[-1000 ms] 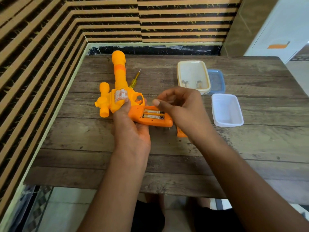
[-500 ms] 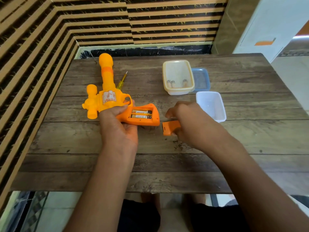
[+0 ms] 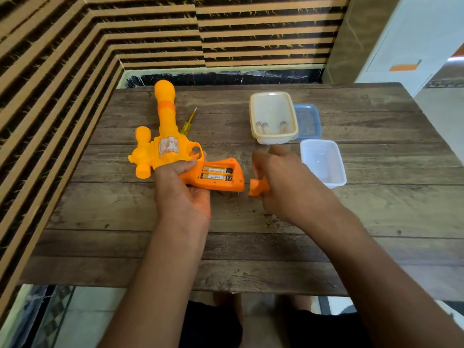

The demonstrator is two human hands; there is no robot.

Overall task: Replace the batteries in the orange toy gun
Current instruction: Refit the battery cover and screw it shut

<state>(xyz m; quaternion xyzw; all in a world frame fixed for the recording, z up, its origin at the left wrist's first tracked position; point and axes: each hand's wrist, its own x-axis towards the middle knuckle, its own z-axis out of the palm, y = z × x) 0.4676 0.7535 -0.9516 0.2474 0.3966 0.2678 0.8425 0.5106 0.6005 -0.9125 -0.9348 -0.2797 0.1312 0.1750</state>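
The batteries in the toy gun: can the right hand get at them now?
Likely yes, once the right hand drops the orange cover it grips. The batteries lie uncovered, facing up, and the left hand holds the toy gun beside them, not over them.

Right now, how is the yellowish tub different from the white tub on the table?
The yellowish tub is cream-tinted; the white tub is clear white. The yellowish tub holds what look like batteries; the white tub looks empty. The yellowish tub sits farther back, against a blue lid; the white tub is nearer the right hand. Both are open rectangular plastic tubs.
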